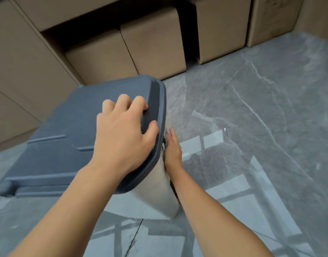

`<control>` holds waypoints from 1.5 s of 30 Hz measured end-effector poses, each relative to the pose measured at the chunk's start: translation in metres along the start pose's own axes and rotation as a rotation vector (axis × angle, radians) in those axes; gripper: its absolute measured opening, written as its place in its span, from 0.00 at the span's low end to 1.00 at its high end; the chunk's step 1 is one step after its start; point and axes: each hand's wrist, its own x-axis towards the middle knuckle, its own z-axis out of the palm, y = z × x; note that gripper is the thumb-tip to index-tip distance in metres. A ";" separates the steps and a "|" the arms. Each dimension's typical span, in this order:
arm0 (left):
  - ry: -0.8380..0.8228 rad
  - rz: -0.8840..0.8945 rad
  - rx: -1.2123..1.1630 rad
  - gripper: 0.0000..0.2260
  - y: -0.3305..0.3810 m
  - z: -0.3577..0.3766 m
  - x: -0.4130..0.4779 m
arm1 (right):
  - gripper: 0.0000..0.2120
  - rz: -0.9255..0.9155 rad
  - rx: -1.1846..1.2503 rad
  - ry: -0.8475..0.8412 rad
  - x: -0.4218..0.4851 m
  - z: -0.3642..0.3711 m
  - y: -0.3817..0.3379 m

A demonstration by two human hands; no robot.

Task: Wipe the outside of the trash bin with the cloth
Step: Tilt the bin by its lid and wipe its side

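Note:
The trash bin stands on the floor in front of me, with a dark grey lid point(70, 145) and a pale grey body point(155, 191). My left hand point(122, 132) rests on the lid's right edge, fingers curled over its raised rim and thumb on the side. My right hand point(173, 151) lies flat against the bin's right wall just under the lid. It presses the cloth point(166, 135) to the wall. Only a small pale bit of cloth shows by the fingertips; the rest is hidden under the palm. Black printing on the wall shows beside the hand.
Brown cardboard boxes point(153, 47) are stacked along the back, close behind the bin, and another stack point(15, 71) rises on the left. A glossy grey marble-patterned floor point(261, 117) spreads to the right and front, with window reflections on it.

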 end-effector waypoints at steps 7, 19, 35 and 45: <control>-0.050 0.018 -0.042 0.21 -0.008 0.001 -0.001 | 0.25 0.040 0.192 -0.139 0.015 0.000 -0.031; -0.030 0.031 -0.049 0.21 -0.007 0.007 0.000 | 0.34 0.318 -0.105 -0.120 0.048 -0.024 0.061; -0.058 -0.043 -0.015 0.20 0.000 0.003 0.001 | 0.25 0.076 0.443 -0.227 -0.012 -0.020 -0.067; 0.194 -0.193 -0.443 0.07 -0.009 -0.008 -0.007 | 0.20 0.166 1.232 -0.444 -0.087 -0.128 -0.155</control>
